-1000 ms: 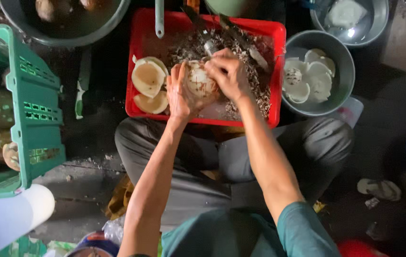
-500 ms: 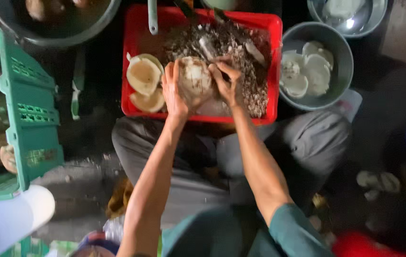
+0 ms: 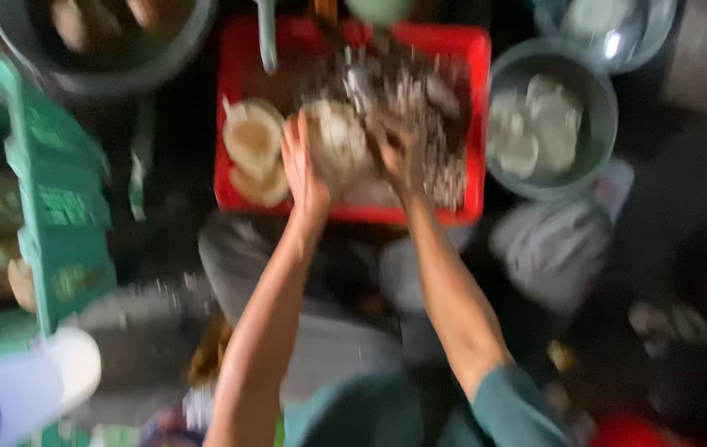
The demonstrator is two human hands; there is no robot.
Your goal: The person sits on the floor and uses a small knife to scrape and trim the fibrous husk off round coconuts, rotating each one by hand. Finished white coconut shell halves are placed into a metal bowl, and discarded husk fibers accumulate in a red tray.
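Note:
The picture is blurred by motion. My left hand point(image 3: 301, 170) cups the left side of a pale, round peeled coconut point(image 3: 335, 142) over a red tray point(image 3: 476, 116). My right hand point(image 3: 396, 153) rests on its right side, over a heap of brownish shavings point(image 3: 440, 124); whether it holds a tool cannot be made out. Two pale coconut halves point(image 3: 252, 141) lie in the tray to the left of my left hand.
A grey bowl point(image 3: 598, 157) with several white coconut pieces stands right of the tray. A green crate point(image 3: 55, 199) with brown coconuts is at the left, a dark basin point(image 3: 97, 79) at the top left. A metal bowl point(image 3: 660, 37) sits at the top right.
The view has shifted and gone blurry. Both hands stay on the coconut; my right hand has slid lower down its right side.

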